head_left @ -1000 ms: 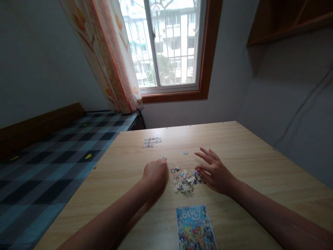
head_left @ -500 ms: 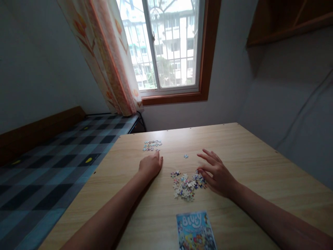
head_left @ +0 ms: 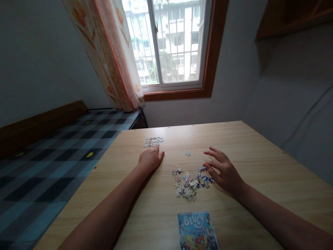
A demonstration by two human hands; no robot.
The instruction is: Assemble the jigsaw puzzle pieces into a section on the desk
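Observation:
My left hand (head_left: 150, 159) rests on the wooden table (head_left: 260, 152), fingers curled together and reaching toward a small joined cluster of puzzle pieces (head_left: 153, 141); whatever is under the fingertips is hidden. My right hand (head_left: 223, 172) hovers with fingers spread at the right edge of a loose pile of jigsaw pieces (head_left: 189, 182). A single piece (head_left: 188, 153) lies apart between the two hands. A blue picture card (head_left: 197, 232) with cartoon figures lies near the table's front edge.
A bed with a dark checked cover (head_left: 52, 152) stands left of the table. Behind it are a window (head_left: 177, 45) with a patterned curtain (head_left: 109, 52). A wooden shelf (head_left: 293, 17) hangs at the upper right.
My left hand has moved forward from beside the loose pile toward the small joined cluster. My right hand has stayed by the pile with fingers spread.

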